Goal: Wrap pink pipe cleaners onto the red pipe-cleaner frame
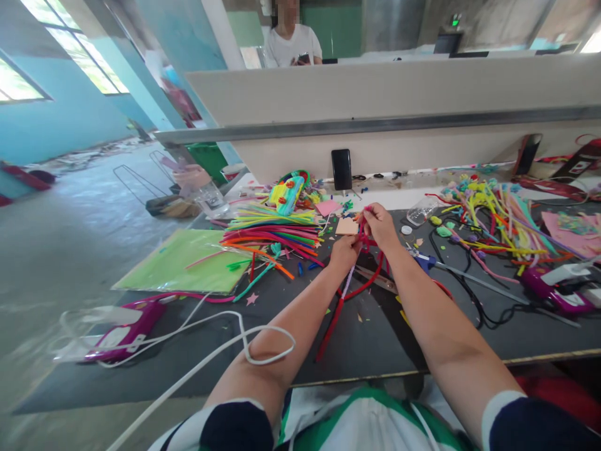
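Note:
My left hand (344,252) and my right hand (379,224) meet over the dark table (197,357), both closed on red pipe cleaners (350,293). The right hand pinches the upper twisted end, the left grips just below it. The red stems trail down toward me across the table, one looping under my right forearm. A pale stem hangs from my left hand too.
A pile of coloured pipe cleaners (275,235) and a green sheet (185,260) lie left. More stems (498,219) spread right. Purple glue guns (124,329) (556,291) with cords sit at both sides. A phone (341,168) leans on the divider; a person (292,42) sits beyond.

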`<state>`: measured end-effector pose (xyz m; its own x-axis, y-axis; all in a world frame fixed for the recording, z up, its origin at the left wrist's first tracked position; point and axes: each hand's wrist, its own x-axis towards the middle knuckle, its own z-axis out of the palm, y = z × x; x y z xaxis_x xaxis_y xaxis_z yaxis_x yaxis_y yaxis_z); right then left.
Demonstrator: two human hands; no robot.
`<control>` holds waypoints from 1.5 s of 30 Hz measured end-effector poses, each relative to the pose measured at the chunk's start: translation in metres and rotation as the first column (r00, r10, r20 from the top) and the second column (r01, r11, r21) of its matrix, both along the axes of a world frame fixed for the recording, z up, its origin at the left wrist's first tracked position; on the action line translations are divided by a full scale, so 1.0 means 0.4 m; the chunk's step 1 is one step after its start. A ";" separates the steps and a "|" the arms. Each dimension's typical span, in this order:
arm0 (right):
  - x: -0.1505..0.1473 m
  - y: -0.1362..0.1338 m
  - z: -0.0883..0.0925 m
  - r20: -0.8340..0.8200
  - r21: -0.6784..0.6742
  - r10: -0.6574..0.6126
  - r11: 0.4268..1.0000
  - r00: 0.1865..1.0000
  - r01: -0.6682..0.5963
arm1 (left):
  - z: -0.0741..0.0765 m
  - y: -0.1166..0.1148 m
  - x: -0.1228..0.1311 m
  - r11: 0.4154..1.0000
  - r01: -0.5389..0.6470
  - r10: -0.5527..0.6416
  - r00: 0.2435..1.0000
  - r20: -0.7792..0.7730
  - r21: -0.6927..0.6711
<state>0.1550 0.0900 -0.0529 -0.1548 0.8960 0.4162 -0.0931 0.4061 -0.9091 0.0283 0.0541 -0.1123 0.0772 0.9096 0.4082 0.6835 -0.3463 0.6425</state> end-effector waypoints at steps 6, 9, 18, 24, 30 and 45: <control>0.023 0.015 -0.001 0.080 0.073 -0.145 0.988 0.986 0.140 | -0.018 0.001 0.009 0.999 0.004 0.001 0.994 0.112 -0.049; 0.019 0.014 -0.007 0.064 0.088 -0.195 0.978 0.979 0.189 | -0.028 0.003 0.012 0.998 -0.003 0.012 0.991 0.137 -0.069; -0.014 -0.024 0.022 0.044 0.177 -0.158 0.973 0.987 0.148 | -0.009 -0.004 0.020 0.999 -0.031 0.030 0.998 -0.060 -0.008; -0.026 -0.044 0.033 0.084 0.204 -0.070 0.978 0.994 0.052 | 0.001 -0.005 0.020 0.996 -0.090 0.088 0.977 -0.196 0.001; -0.027 -0.040 0.029 0.008 0.182 0.013 0.983 1.000 -0.015 | 0.004 -0.010 0.013 0.996 -0.085 0.080 0.973 -0.216 -0.017; -0.025 0.013 -0.015 0.055 0.069 -0.149 0.987 0.987 0.145 | 0.016 -0.019 0.017 0.987 -0.144 0.108 0.919 -0.379 -0.068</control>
<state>0.1449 0.0951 -0.0589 -0.0497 0.8823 0.4680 0.0260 0.4696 -0.8825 0.0352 0.0466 -0.1059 0.0901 0.9542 0.2853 0.9139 -0.1931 0.3572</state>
